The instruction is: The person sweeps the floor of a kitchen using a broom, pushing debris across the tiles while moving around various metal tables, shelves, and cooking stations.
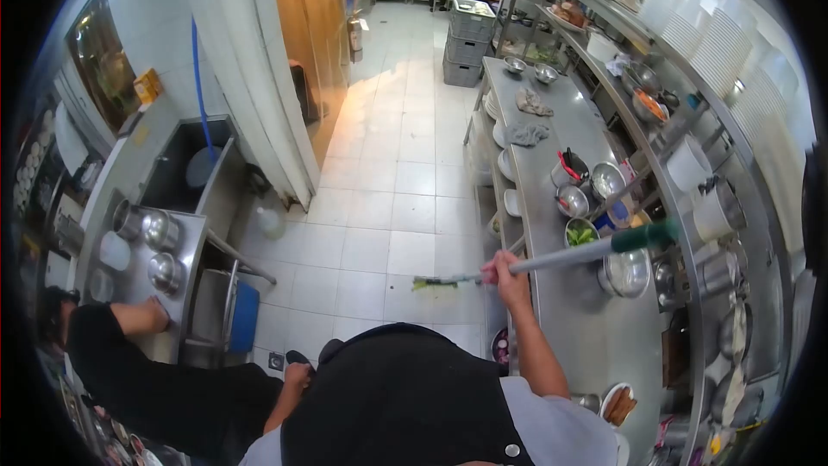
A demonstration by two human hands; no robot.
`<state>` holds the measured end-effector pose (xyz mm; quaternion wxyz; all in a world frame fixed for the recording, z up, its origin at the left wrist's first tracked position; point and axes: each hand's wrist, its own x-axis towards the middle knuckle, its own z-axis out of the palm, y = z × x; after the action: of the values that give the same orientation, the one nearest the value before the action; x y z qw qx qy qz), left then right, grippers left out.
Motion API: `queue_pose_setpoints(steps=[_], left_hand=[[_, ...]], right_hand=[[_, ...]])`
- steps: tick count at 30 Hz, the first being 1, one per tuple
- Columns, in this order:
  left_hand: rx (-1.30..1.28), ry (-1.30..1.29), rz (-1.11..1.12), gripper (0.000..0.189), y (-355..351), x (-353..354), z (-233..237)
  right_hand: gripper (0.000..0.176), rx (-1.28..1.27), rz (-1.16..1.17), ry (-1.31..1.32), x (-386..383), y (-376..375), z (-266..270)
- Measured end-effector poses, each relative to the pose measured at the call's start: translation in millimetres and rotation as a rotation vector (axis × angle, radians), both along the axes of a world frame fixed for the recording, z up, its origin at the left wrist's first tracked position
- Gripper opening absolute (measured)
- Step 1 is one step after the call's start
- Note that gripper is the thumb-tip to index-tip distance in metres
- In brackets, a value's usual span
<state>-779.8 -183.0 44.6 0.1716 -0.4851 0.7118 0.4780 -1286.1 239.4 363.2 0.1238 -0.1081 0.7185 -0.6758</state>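
My right hand [500, 269] is wrapped round the grey pole of a long-handled broom [565, 257]. Its green grip end reaches up and right over the steel table. The small, blurred broom head, with yellow-green along it, is over the floor tiles left of the hand. Down by my side, my left hand [297, 374] has curled fingers; whatever they hold, if anything, cannot be made out. A dark rounded shape [296, 358] shows just above it. My black apron [392, 397] covers the lower middle.
Along the right runs a steel table [573, 336] with bowls, cloths and a plate of brown food, below loaded shelves. Left are a sink [226, 174] and a counter [191, 246] with metal pots. A co-worker in black [164, 380] is close on my left. Grey crates [466, 50] stand ahead.
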Motion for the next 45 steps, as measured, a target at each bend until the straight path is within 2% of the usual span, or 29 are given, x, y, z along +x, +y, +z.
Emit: queue_pose_setpoints(steps=[1, 2, 5, 9, 12, 14, 15, 18, 19, 21, 23, 24, 25, 28, 31, 34, 35, 36, 37, 39, 40, 42, 45], left_hand=[[0.269, -0.003, 0.435, 0.029, 8, -12, 0], [0.263, -0.025, 0.445, 0.030, 11, -21, 2], [0.111, -0.106, 0.144, 0.033, 18, -48, 10], [0.089, -0.140, -0.016, 0.038, 0, -99, 1], [0.064, -0.175, -0.146, 0.041, -41, -146, -12], [0.029, -0.192, -0.259, 0.044, -80, -180, -21], [-0.010, -0.182, -0.363, 0.045, -107, -202, -24], [-0.242, -0.096, -0.704, 0.049, -206, -292, -37], [-0.305, -0.075, -0.718, 0.050, -245, -335, -42], [-0.334, -0.166, -0.573, 0.057, -325, -439, -39], [-0.546, 0.015, -0.611, 0.055, -395, -529, -34], [-0.459, -0.021, -0.543, 0.054, -416, -579, 10], [-0.371, 0.127, -0.255, 0.046, -429, -622, 36], [-0.274, 0.381, 0.020, 0.037, -439, -730, 117], [-0.316, 0.417, -0.145, 0.038, -457, -801, 78], [-0.383, 0.302, -0.401, 0.043, -446, -825, 66], [-0.338, 0.217, -0.421, 0.044, -443, -826, 58], [-0.336, 0.169, -0.527, 0.044, -445, -823, 42], [-0.335, 0.115, -0.572, 0.044, -449, -816, 20], [-0.218, -0.001, -0.613, 0.050, -464, -799, 5], [-0.226, -0.134, -0.797, 0.053, -475, -790, -23], [-0.235, -0.269, -0.773, 0.044, -481, -793, -2], [-0.332, -0.062, -0.681, 0.036, -495, -776, -2]], right_hand=[[0.037, -0.004, 0.029, 0.012, -29, -15, 23], [0.038, -0.011, 0.059, 0.027, -56, -27, 41], [0.042, 0.007, 0.027, 0.018, -124, -64, 61], [0.050, -0.005, -0.080, 0.158, -184, -128, 84], [0.047, -0.122, -0.029, 0.058, -233, -158, 93], [0.041, 0.072, 0.055, 0.017, -283, -174, 30], [0.038, 0.168, 0.098, 0.002, -304, -186, 18], [0.036, 0.069, -0.011, -0.047, -344, -209, 0], [0.035, 0.054, -0.048, -0.048, -353, -222, 0], [0.035, 0.027, -0.123, -0.062, -366, -236, 5], [0.036, 0.000, -0.162, -0.080, -376, -242, 5], [0.037, -0.008, -0.174, -0.095, -387, -241, 1], [0.037, -0.015, -0.183, -0.105, -399, -241, -2], [0.038, -0.002, -0.294, -0.114, -431, -252, 9], [0.037, 0.004, -0.368, -0.140, -482, -264, 20], [0.035, 0.026, -0.370, -0.157, -552, -279, 26], [0.035, -0.021, -0.391, -0.165, -573, -295, 31], [0.036, -0.062, -0.411, -0.173, -592, -320, 47], [0.037, -0.104, -0.428, -0.178, -618, -343, 55], [0.037, -0.065, -0.348, -0.206, -670, -377, 54], [0.037, -0.016, -0.292, -0.210, -693, -403, 68], [0.038, 0.035, -0.185, -0.192, -752, -453, 90], [0.039, 0.079, -0.074, -0.157, -818, -509, 121]])
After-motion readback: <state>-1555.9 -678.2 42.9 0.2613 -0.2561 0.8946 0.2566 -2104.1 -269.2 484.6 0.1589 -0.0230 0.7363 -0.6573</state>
